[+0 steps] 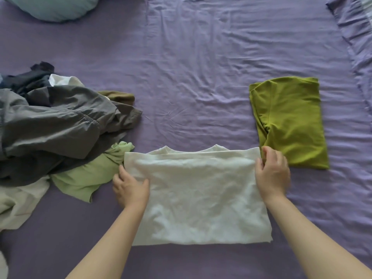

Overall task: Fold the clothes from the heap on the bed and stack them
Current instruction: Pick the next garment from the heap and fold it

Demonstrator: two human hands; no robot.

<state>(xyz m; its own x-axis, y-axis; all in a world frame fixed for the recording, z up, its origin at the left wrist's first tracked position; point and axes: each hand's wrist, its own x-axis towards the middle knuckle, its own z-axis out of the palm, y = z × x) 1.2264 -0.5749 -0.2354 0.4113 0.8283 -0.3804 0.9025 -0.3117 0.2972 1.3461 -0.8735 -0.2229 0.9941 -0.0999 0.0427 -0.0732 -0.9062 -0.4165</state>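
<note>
Currently I have the white shirt lying flat on the bed directly in front of me, its lower part doubled up toward the collar. My left hand pinches the folded left edge; my right hand grips the right edge. I judge this garment half folded. One olive-green shirt lies finished just right of it, touching no other folded piece, so the stack has only begun. The heap at left holds grey, dark, pale green and white items, all unfolded.
</note>
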